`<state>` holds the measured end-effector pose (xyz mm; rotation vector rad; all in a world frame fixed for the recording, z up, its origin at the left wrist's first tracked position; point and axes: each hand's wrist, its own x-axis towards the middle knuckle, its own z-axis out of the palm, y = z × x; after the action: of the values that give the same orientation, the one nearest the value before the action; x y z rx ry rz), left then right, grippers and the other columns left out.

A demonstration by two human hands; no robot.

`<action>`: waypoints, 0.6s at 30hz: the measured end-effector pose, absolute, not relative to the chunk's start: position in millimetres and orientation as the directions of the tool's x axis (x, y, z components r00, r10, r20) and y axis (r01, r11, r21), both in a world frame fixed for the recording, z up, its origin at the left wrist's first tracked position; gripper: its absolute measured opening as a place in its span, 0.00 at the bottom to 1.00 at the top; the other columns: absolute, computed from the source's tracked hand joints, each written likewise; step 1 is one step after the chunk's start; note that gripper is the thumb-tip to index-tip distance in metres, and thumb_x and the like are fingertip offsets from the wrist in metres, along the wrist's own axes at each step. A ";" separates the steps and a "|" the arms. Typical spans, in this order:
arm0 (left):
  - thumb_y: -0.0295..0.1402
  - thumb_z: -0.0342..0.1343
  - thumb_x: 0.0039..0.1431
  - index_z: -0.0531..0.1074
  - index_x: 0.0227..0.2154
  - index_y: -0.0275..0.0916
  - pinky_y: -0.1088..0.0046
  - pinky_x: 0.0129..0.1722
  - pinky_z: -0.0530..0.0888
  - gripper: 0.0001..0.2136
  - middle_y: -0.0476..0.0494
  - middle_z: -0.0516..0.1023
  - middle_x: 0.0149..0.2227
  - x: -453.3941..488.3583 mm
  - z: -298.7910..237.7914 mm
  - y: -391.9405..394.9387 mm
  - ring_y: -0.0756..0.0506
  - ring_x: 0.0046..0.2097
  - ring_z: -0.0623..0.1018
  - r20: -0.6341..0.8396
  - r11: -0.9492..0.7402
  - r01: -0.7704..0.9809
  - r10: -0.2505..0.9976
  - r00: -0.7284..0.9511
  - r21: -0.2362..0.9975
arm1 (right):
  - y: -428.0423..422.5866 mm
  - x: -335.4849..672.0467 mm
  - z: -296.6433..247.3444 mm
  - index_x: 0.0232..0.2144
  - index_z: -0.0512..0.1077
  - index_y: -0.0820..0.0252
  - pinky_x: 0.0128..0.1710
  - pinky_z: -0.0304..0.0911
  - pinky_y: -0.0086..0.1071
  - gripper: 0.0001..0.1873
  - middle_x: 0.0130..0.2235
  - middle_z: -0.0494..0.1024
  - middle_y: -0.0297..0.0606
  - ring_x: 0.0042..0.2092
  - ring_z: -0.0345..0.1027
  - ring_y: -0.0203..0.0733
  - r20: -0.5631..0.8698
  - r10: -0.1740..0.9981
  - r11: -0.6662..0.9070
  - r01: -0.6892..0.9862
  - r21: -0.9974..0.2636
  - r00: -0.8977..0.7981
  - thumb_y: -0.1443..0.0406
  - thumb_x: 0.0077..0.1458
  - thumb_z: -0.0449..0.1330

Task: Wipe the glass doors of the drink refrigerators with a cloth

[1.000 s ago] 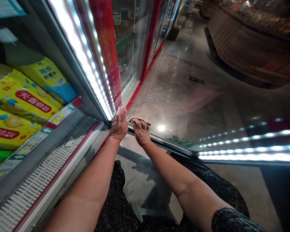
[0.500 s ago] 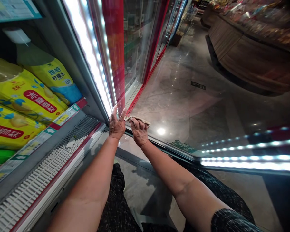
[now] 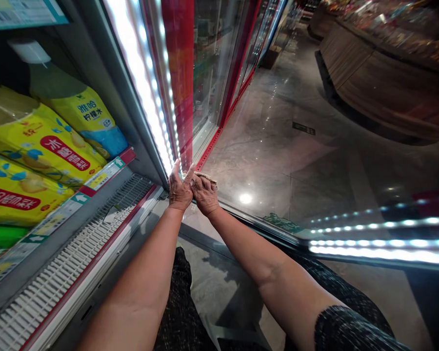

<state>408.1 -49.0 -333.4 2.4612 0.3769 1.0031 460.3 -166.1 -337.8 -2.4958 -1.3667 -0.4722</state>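
My right hand (image 3: pixel 204 194) presses a small beige cloth (image 3: pixel 206 176) against the bottom of an open glass cooler door (image 3: pixel 278 161), close to its hinge corner. Its fingers are curled over the cloth. My left hand (image 3: pixel 179 187) lies flat with fingers stretched out on the lit door frame (image 3: pixel 146 102) at the same corner, touching my right hand. Both forearms reach forward from the lower middle of the view.
Yellow drink bottles (image 3: pixel 40 146) stand on the cooler shelf at left, above price tags (image 3: pixel 95 183) and a white vent grille (image 3: pixel 69 263). More red-framed cooler doors (image 3: pixel 241 63) run down the aisle. A wooden counter (image 3: pixel 388 83) stands at right on the glossy floor.
My right hand has slid the cloth left along the door's bottom edge until it meets my left hand. My left hand's fingers have stretched up the frame. The view shifted slightly.
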 end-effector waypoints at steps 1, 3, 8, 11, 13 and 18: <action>0.29 0.50 0.67 0.71 0.62 0.45 0.53 0.70 0.57 0.21 0.36 0.53 0.72 408.2 -333.8 -48.2 0.37 0.73 0.54 0.591 -0.856 0.064 0.407 0.696 0.513 | -163.8 460.4 -337.9 0.64 0.68 0.58 0.53 0.60 0.40 0.22 0.64 0.70 0.43 0.61 0.58 0.48 0.364 0.787 -0.512 0.856 -0.065 0.498 0.64 0.70 0.51; 0.30 0.49 0.68 0.70 0.62 0.43 0.55 0.70 0.58 0.21 0.34 0.55 0.71 409.2 -333.8 -45.0 0.38 0.73 0.56 0.597 -0.847 0.040 0.406 0.692 0.530 | -158.3 461.7 -331.3 0.63 0.68 0.59 0.54 0.61 0.40 0.22 0.65 0.70 0.44 0.62 0.57 0.48 0.324 0.815 -0.489 0.870 -0.061 0.480 0.64 0.70 0.51; 0.36 0.48 0.70 0.66 0.65 0.38 0.57 0.69 0.61 0.23 0.29 0.61 0.68 413.8 -328.2 -31.8 0.38 0.70 0.62 0.577 -0.817 0.119 0.494 0.650 0.564 | -137.6 470.2 -299.5 0.67 0.63 0.58 0.60 0.56 0.41 0.25 0.69 0.64 0.42 0.66 0.53 0.49 0.400 0.812 -0.439 0.897 -0.060 0.424 0.65 0.71 0.48; 0.35 0.48 0.69 0.61 0.67 0.39 0.59 0.69 0.62 0.25 0.30 0.61 0.68 413.3 -326.6 -26.4 0.39 0.70 0.63 0.582 -0.807 0.157 0.531 0.616 0.570 | -126.4 473.6 -299.6 0.66 0.64 0.59 0.61 0.56 0.42 0.24 0.70 0.62 0.40 0.67 0.53 0.49 0.404 0.823 -0.416 0.908 -0.049 0.399 0.64 0.72 0.47; 0.34 0.48 0.69 0.60 0.68 0.39 0.59 0.69 0.62 0.25 0.31 0.62 0.68 410.8 -328.6 -23.8 0.39 0.69 0.64 0.574 -0.797 0.161 0.544 0.612 0.582 | -122.0 473.9 -307.8 0.64 0.67 0.59 0.60 0.57 0.41 0.23 0.70 0.62 0.40 0.67 0.55 0.48 0.370 0.853 -0.382 0.923 -0.035 0.367 0.64 0.71 0.48; 0.29 0.45 0.67 0.62 0.66 0.34 0.61 0.69 0.62 0.25 0.30 0.68 0.64 404.1 -334.8 -13.8 0.40 0.67 0.68 0.539 -0.779 0.168 0.555 0.634 0.604 | -117.4 472.8 -313.2 0.61 0.71 0.63 0.58 0.59 0.41 0.22 0.69 0.64 0.43 0.66 0.57 0.47 0.281 0.909 -0.317 0.948 -0.014 0.308 0.67 0.70 0.48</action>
<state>404.1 -13.8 -334.8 2.3471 0.5657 1.0120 472.8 -117.4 -313.2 -2.3925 -1.7191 -0.3302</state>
